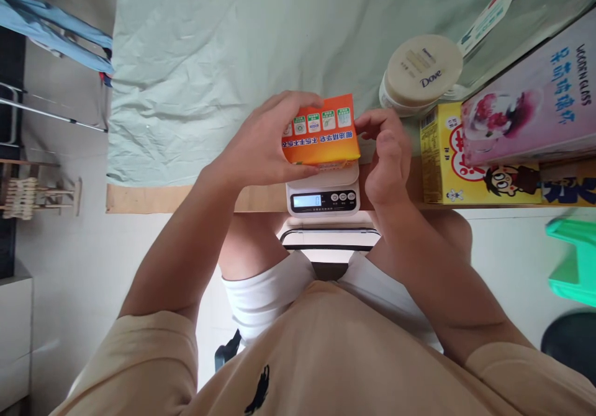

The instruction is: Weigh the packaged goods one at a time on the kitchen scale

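Note:
My left hand [267,143] grips an orange box [321,131] with printed labels, holding it just above a small white kitchen scale [323,197] at the table's near edge. The scale's display reads 0. My right hand [384,155] is at the box's right end, fingers curled, with its fingertips touching the box's corner. I cannot tell whether the box rests on the scale's platform.
A pale green cloth [209,62] covers the table. To the right stand a round Dove jar [421,71], a yellow cartoon box [465,167] and a pink box [535,112]. A green stool [575,261] stands on the floor at right.

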`<state>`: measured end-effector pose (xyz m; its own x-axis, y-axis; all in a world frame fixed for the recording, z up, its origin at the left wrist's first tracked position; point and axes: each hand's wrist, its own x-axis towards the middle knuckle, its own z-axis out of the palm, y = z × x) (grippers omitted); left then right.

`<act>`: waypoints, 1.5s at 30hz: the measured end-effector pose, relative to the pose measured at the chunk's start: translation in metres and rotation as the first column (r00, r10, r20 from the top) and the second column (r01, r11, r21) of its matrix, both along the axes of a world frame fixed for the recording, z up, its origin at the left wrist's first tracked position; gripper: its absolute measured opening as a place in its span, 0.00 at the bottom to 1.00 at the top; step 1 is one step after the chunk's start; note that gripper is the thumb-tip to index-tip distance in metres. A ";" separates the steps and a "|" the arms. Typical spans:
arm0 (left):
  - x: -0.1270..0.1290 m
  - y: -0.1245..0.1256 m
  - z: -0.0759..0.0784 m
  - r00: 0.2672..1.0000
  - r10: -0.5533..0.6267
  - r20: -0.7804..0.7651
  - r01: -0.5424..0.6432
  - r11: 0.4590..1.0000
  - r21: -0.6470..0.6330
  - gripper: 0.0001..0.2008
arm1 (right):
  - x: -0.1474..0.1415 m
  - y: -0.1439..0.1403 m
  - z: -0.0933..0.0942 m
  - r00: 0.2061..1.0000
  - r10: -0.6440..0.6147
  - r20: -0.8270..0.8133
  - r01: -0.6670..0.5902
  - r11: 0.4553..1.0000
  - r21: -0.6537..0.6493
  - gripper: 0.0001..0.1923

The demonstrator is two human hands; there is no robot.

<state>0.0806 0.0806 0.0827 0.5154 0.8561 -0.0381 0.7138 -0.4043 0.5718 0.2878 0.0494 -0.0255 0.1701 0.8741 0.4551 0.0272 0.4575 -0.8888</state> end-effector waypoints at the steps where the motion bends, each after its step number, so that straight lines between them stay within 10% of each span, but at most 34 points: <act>1: -0.001 0.000 -0.001 1.000 -0.003 -0.002 0.003 1.000 -0.007 0.36 | 0.000 0.000 -0.001 1.000 0.003 0.012 -0.003 1.000 0.002 0.25; 7: -0.013 0.003 -0.006 0.998 -0.061 -0.008 0.061 0.998 -0.018 0.49 | -0.002 0.000 -0.002 0.997 -0.051 0.064 0.052 0.998 -0.022 0.26; 9: -0.023 0.009 -0.012 0.994 -0.050 0.093 0.031 0.979 0.201 0.52 | -0.001 0.002 -0.002 0.995 -0.085 0.052 0.084 0.996 0.007 0.24; 12: -0.035 0.012 -0.034 0.875 0.150 0.459 -0.409 0.737 0.538 0.41 | 0.002 0.006 -0.003 0.987 -0.158 0.001 0.158 0.987 0.007 0.22; 14: -0.036 0.007 -0.054 0.630 0.409 0.660 -0.759 0.506 0.410 0.33 | 0.003 0.008 -0.005 0.979 -0.201 -0.031 0.201 0.979 -0.026 0.22; 16: -0.032 -0.003 -0.073 0.434 0.617 0.656 -0.889 0.412 0.200 0.30 | 0.004 0.009 -0.006 0.970 -0.239 -0.033 0.238 0.970 -0.044 0.22; 21: -0.025 -0.013 -0.101 0.593 0.574 0.565 -0.722 0.689 0.057 0.35 | 0.005 0.008 -0.006 0.963 -0.268 -0.008 0.268 0.963 -0.012 0.19; 25: -0.033 0.000 -0.103 0.625 0.303 0.720 -0.522 0.847 0.096 0.16 | 0.006 0.008 -0.009 0.960 -0.281 -0.006 0.281 0.959 0.034 0.21; 30: -0.039 0.004 -0.100 0.622 0.160 0.767 -0.492 0.841 0.224 0.18 | 0.007 0.005 -0.011 0.961 -0.275 0.023 0.274 0.961 0.025 0.21; 45: -0.037 0.014 -0.107 0.641 0.361 0.677 -0.565 0.819 0.099 0.14 | 0.002 -0.004 -0.010 0.983 -0.180 0.025 0.179 0.983 0.034 0.19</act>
